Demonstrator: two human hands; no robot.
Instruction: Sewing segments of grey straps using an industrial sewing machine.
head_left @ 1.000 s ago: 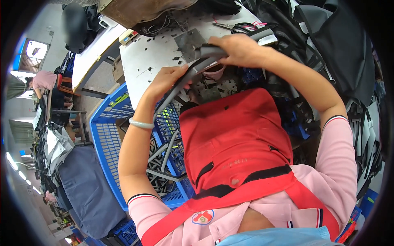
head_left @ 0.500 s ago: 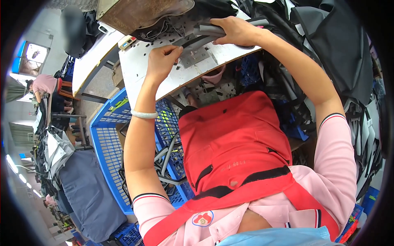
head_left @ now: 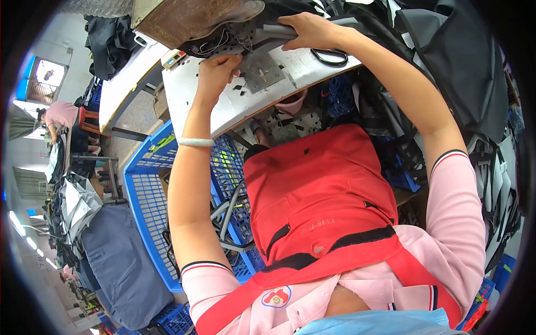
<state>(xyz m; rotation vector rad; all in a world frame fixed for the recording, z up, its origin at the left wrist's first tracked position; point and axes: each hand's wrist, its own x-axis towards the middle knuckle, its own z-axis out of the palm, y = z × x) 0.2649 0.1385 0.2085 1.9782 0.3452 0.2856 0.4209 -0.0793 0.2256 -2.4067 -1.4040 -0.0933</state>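
Observation:
A grey and black fabric strip (head_left: 275,32) stretches between my two hands at the far side of the white work table (head_left: 190,103). My left hand (head_left: 219,75) is closed, with thumb and forefinger pinching the strip's dark left end. Farther right, my right hand (head_left: 314,32) grips the strip from above, fingers wrapped over its grey part. A metal plate (head_left: 263,72) set in the table top lies just nearer than the strip. Beside my right hand, a black loop (head_left: 329,57) rests at the table edge. The strip's far side is partly hidden by my fingers.
A worn brown machine housing (head_left: 184,21) overhangs the table's far left, with loose wires beneath. Black scraps dot the table. Blue plastic crates (head_left: 148,195) stand below on the left. Dark fabric (head_left: 458,67) is heaped at right. A person in pink (head_left: 60,116) bends at far left.
Both hands have moved slightly farther away, carrying the strip with them. More of the metal plate and the black loop now shows. At upper left, a blurred dark shape has become hanging dark cloth.

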